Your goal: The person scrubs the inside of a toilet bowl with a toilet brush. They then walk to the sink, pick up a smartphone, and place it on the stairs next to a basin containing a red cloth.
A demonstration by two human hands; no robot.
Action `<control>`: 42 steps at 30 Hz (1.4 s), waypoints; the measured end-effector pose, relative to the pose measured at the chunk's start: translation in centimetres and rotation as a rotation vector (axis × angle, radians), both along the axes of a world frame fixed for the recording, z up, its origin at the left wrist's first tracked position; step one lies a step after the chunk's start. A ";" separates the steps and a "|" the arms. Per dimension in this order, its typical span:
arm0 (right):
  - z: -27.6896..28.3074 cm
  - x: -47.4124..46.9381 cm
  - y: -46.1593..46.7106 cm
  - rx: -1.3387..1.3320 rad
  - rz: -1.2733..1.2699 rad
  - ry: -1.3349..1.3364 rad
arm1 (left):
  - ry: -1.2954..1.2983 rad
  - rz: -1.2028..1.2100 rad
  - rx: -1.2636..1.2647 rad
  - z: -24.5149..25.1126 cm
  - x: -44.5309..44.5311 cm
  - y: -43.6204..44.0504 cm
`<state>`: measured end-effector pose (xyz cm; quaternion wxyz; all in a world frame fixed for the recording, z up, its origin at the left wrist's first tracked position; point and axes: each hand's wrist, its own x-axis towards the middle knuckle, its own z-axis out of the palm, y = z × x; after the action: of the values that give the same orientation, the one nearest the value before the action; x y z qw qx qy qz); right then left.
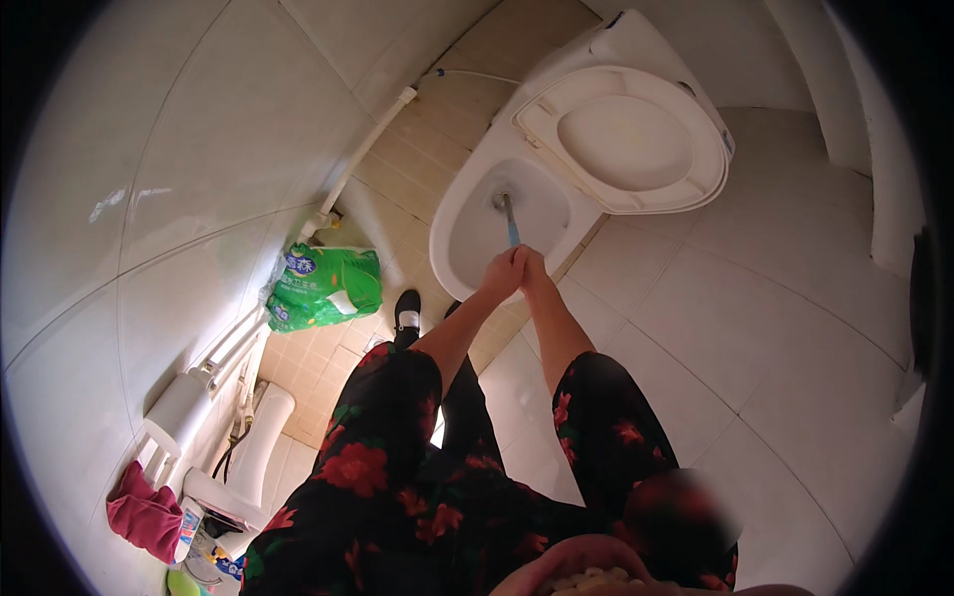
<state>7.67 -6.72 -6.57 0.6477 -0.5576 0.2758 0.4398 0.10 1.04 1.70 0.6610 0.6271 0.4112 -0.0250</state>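
My left hand (501, 273) and my right hand (531, 267) are clasped together around a rod with a light blue grip (513, 235). The rod's grey lower part slopes down into the white toilet bowl (446, 223), and its far end sits at the drain hole. Whatever is on that end is hidden in the hole. Both hands are above the near part of the bowl. Behind it, the toilet seat and lid (626, 141) are raised against the tank (641, 37).
On the left, a green plastic package (332, 287) bearing writing lies by the tiled wall (201, 141). Nearer me are a white cylinder (177, 412), a dark red cloth (145, 514) and a white washbasin pedestal (262, 439). A white pipe (369, 160) runs along the wall.
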 end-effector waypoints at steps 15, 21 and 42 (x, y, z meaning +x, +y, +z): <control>18.2 -4.2 1.0 -0.250 0.342 -0.251 | -0.066 0.348 -0.632 6.3 -1.5 -0.9; 19.4 -4.3 2.3 -0.440 0.744 -0.580 | -0.347 0.613 -0.750 4.9 -2.2 -1.2; 21.8 -2.2 2.1 -0.343 0.622 -0.407 | -0.121 0.518 -0.428 6.3 0.6 -1.2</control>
<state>5.48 -4.59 15.18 0.4226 -0.7902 0.0295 0.4429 0.74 -0.16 7.99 0.7852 0.3490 0.5025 0.0952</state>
